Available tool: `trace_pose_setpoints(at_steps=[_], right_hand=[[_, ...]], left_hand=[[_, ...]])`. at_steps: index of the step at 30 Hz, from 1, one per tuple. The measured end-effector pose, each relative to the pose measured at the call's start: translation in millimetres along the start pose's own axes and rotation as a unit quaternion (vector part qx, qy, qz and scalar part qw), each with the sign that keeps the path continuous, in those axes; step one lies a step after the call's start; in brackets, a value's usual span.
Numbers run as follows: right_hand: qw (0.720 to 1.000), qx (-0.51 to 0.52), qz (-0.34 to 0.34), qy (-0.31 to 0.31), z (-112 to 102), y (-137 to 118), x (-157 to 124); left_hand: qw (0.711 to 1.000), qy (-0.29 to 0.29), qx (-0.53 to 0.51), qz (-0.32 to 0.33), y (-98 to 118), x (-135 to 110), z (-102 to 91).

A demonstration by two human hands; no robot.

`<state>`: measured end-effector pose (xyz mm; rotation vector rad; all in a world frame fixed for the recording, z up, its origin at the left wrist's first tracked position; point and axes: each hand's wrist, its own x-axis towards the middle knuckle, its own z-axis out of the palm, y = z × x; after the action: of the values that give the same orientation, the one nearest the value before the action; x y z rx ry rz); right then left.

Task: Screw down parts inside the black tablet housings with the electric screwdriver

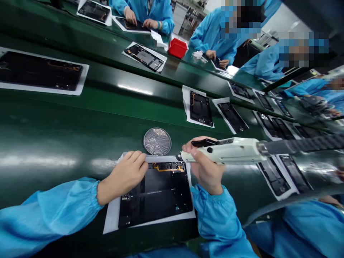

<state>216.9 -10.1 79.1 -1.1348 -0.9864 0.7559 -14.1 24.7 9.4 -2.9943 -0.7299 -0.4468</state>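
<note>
A black opened tablet chassis [158,193] lies on a white sheet [111,218] at the near edge of the green belt. My left hand [126,175] rests on its upper left corner, fingers curled down against it. My right hand [205,165] is wrapped round a white electric screwdriver [228,150], whose metal tip [179,156] points left over the chassis's upper right corner, by an orange flex cable [168,168]. A round metal screw tray [157,141] sits just beyond the chassis.
More black chassis on white sheets lie along the green conveyor [80,118], to the far left [40,71], centre [200,107] and right [274,175]. A red bin [177,47] stands at the far side. People in blue coats work across the belt and to my right.
</note>
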Motion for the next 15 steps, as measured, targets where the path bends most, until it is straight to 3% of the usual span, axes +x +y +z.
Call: trace_pose_setpoints(at_steps=[9,15], right_hand=[[0.998,-0.048,0.017,-0.043,4,23,-12],[0.998,-0.038,0.015,-0.054,13,26,-14]], left_hand=[[0.997,-0.072,-0.006,-0.001,-5,0,8.8],[0.999,0.023,-0.023,0.002,-3,7,9.8]])
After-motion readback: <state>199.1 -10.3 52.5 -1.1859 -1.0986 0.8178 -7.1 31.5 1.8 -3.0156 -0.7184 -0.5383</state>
